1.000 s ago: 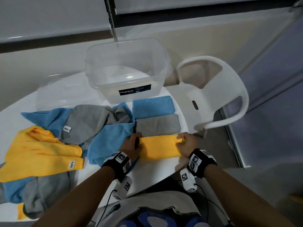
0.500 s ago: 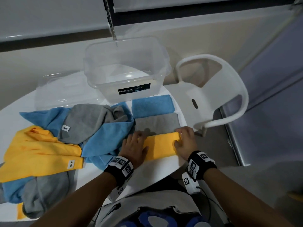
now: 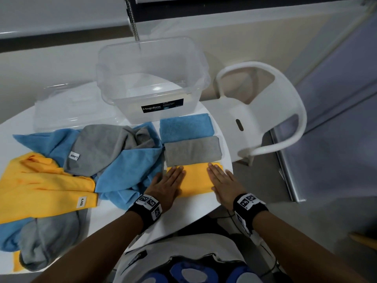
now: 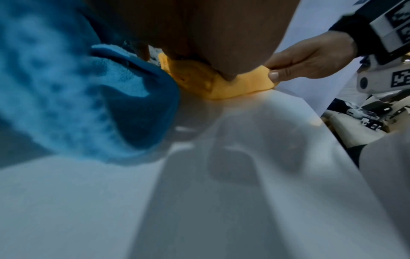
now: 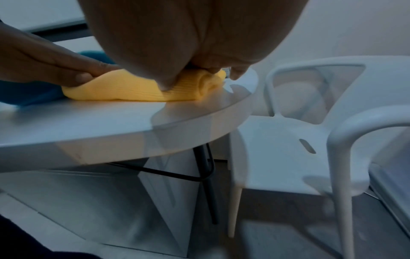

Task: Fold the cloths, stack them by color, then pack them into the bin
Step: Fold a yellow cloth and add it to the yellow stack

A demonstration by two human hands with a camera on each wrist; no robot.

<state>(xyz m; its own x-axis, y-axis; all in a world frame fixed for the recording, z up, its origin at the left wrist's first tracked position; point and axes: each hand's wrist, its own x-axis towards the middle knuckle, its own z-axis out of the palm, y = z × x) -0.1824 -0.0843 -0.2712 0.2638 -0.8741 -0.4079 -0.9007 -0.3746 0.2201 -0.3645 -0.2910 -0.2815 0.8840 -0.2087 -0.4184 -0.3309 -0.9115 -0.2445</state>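
Risks, left to right across the white table (image 3: 184, 213):

1. The unfolded pile (image 3: 67, 166) of yellow, grey and blue cloths lies loose on the left. Its blue cloth (image 3: 130, 172) reaches the left hand (image 3: 166, 185) and touches that side of the folded yellow cloth (image 3: 196, 179). When the hand lifts, a snagged blue edge could likely drag the yellow fold open.
2. Both hands lie flat on the folded yellow cloth, fingers straight and close together, palms down. The left wrist view shows the left thumb (image 4: 228, 77) pressing into the cloth. The right hand (image 3: 223, 181) covers the right end, its thumb at the near edge. Uneven pressure could probably skew the layers, so the fold would spring apart on release.
3. The folded yellow cloth sits near the table's right rim, just beside the folded grey cloth (image 3: 192, 152), with the folded blue cloth (image 3: 186, 128) beyond. A sideways push from the right hand could slide it off toward the white chair (image 3: 263, 121).

Containers:

1. The clear lid (image 3: 67, 111) lies flat at the rear left, with nothing on it that can be made out.
2. The clear bin (image 3: 152, 78) stands upright behind the 3 folded cloths, open-topped. It holds no cloth; packing has not started.
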